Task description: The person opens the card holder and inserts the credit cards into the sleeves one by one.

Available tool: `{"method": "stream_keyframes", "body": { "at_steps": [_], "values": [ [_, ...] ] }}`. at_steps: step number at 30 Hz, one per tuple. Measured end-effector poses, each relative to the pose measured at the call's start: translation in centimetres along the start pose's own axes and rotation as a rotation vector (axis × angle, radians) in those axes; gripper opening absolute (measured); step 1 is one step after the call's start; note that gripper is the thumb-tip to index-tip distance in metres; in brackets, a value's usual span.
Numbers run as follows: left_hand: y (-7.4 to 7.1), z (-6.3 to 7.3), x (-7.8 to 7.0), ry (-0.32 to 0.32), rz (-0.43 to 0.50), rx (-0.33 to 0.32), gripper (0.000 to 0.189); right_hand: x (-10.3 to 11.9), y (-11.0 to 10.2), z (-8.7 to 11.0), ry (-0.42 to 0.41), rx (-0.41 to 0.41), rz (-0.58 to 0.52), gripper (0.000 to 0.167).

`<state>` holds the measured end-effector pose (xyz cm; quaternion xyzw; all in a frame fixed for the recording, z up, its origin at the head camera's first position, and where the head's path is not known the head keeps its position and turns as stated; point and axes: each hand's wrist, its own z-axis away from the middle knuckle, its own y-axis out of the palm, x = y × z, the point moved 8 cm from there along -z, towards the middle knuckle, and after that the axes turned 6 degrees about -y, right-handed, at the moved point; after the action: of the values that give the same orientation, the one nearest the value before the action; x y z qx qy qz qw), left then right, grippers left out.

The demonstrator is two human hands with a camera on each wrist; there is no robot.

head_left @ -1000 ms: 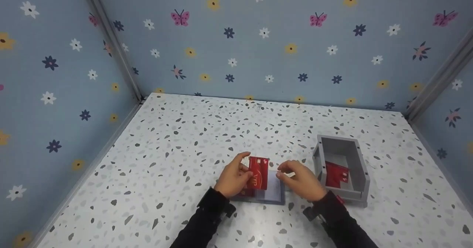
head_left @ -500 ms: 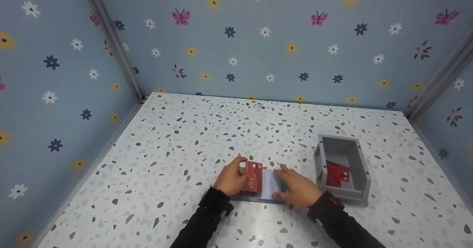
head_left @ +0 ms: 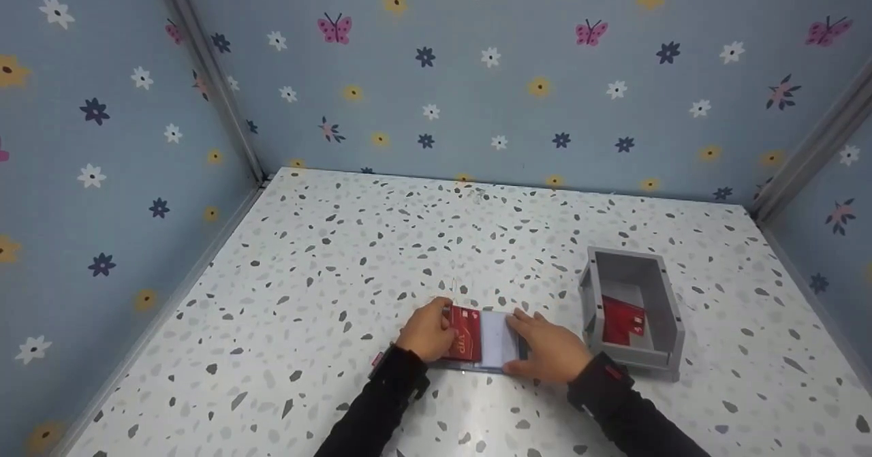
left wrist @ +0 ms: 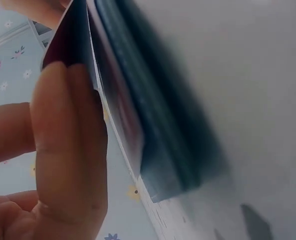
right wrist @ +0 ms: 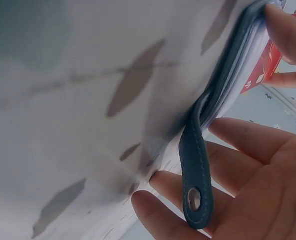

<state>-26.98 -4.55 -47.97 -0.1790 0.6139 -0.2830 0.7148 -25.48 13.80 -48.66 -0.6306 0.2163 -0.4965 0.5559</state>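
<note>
A blue card holder lies opened out on the table, its right page (head_left: 496, 341) showing a white sheet under clear plastic. My left hand (head_left: 426, 331) pinches a red VIP card (head_left: 466, 334) low over the holder's left side. In the left wrist view the card (left wrist: 58, 50) stands slightly apart from the page, thumb and finger at its edge. My right hand (head_left: 550, 349) rests at the holder's right edge, thumb at the near corner and fingers at the far one. A blue strap (right wrist: 193, 165) with a metal snap hangs by the right fingers.
To the right stands a grey bin (head_left: 671, 307) with red cards (head_left: 621, 321) inside. The speckled table (head_left: 327, 273) is bordered by flower-patterned walls (head_left: 477, 89) at the back and both sides.
My left hand has lowered the red card leftward and down onto the holder's left side. My right hand has come left to the holder's right edge, its fingers spread against it.
</note>
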Motion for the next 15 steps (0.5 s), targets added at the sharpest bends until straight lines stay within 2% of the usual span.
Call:
{"method": "stream_keyframes", "body": {
  "at_steps": [7,11,15],
  "values": [
    [0.4,0.1,-0.2,-0.028,-0.062,-0.014,0.052,-0.1,0.0,0.0,0.012,-0.006,-0.007,0.087],
    [0.4,0.2,-0.6,-0.006,-0.084,-0.031,0.049,-0.2,0.0,0.0,0.016,-0.008,-0.013,0.087],
    [0.6,0.0,-1.3,0.045,-0.090,-0.024,0.047,-0.3,0.1,-0.2,0.021,-0.007,-0.005,0.087]
  ]
}}
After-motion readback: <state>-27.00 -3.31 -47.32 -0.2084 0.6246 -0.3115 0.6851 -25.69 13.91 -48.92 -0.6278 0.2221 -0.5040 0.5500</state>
